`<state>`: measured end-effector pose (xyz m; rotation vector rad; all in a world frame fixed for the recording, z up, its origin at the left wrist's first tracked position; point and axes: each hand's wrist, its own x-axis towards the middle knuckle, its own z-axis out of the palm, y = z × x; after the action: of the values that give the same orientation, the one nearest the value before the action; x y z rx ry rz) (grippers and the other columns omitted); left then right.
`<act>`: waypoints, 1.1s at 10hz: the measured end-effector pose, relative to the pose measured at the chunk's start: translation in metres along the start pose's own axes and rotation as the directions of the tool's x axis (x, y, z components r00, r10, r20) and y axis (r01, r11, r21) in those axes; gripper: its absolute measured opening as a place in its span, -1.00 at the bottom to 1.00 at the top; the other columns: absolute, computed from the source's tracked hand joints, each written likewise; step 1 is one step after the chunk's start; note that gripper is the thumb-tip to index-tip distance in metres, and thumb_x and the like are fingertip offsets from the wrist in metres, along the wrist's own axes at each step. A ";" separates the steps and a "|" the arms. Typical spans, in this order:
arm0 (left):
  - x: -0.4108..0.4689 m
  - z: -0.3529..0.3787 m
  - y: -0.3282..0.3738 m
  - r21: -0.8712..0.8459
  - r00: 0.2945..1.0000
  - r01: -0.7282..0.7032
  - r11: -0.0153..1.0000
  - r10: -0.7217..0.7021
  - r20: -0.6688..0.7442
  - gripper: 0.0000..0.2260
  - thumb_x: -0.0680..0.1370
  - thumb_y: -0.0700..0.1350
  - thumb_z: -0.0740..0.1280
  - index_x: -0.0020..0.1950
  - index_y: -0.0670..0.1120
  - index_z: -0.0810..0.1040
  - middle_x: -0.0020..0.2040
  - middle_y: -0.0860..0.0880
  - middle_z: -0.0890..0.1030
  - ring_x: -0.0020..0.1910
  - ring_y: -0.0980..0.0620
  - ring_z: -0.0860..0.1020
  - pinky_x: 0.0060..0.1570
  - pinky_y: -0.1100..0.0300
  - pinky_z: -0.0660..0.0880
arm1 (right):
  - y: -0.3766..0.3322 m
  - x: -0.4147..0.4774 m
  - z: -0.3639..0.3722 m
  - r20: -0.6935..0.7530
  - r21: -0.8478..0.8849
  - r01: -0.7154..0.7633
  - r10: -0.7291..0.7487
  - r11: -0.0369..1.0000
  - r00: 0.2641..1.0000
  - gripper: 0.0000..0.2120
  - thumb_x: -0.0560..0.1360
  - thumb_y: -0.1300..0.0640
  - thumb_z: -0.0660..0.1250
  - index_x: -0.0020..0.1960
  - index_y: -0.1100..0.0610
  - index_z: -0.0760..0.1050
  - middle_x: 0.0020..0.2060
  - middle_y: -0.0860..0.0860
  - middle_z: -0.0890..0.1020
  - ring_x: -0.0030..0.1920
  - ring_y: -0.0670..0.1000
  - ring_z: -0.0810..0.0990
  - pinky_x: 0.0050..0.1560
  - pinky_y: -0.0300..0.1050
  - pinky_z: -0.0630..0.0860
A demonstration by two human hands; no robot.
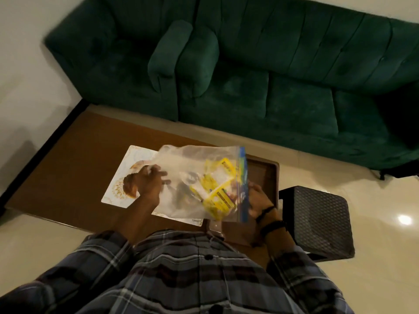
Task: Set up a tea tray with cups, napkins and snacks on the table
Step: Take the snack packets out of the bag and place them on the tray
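Stands over a low wooden table (79,155) and holds a clear zip bag (181,164) above it, turned sideways with the blue zip strip (242,184) to the right. Grips the bag's closed end with the left hand (147,184), fingers curled into the plastic and partly blurred behind it. Grips the zip edge with the right hand (258,200), thumb side toward the strip, the other fingers mostly hidden behind the bag. Carries yellow packets (217,191) bunched inside toward the zip end, next to some darker items too blurred to name. Keeps the bag over a white placemat (120,193) with a gold pattern, lying flat on the table, and over the left edge of a brown tray (265,173) set just beside the placemat on its right. Wears dark bands (272,223) on the right wrist and a plaid shirt (192,279). Faces a dark green sofa (249,75) across a strip of pale floor, with a dark woven stool (317,218) just beside the table's right end, near the right forearm.
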<state>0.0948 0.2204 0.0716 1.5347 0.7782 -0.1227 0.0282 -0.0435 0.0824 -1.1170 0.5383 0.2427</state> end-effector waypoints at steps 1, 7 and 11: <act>0.001 -0.018 -0.007 -0.047 0.978 -0.056 0.997 0.045 -0.206 -0.82 0.63 -0.13 0.15 0.04 -0.22 0.47 -0.05 -0.25 0.66 -0.55 0.12 0.60 -0.60 0.24 0.51 | -0.002 0.000 -0.019 -0.179 0.092 -0.007 0.024 0.996 0.983 -0.68 0.59 0.38 0.10 -0.12 0.11 0.57 -0.31 -0.01 0.68 -0.39 -0.09 0.63 -0.45 -0.25 0.57; -0.066 -0.037 -0.010 -0.264 0.969 0.109 0.958 -0.044 0.242 -0.73 0.64 0.02 0.12 0.26 -0.04 0.45 0.25 -0.08 0.59 -0.07 -0.05 0.67 0.07 -0.08 0.49 | 0.066 0.035 -0.089 -0.557 0.002 -0.440 0.367 0.898 0.745 -0.56 0.57 0.22 0.20 0.43 0.27 0.27 0.29 0.08 0.53 0.34 0.05 0.45 0.28 0.05 0.36; -0.082 -0.023 -0.015 -0.298 0.966 0.035 0.954 0.044 0.255 -0.64 0.64 0.01 0.12 0.41 -0.04 0.37 0.30 -0.10 0.56 -0.02 -0.08 0.68 0.18 -0.20 0.44 | 0.034 0.046 -0.073 -0.440 -0.180 -0.473 0.360 0.862 0.823 -0.56 0.58 0.08 0.24 0.41 0.20 0.30 0.38 0.27 0.38 0.36 0.27 0.39 0.28 0.14 0.42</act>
<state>0.0158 0.2084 0.1045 1.2016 0.5552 -0.1890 0.0315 -0.0980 0.0081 -1.3256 1.1480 0.4997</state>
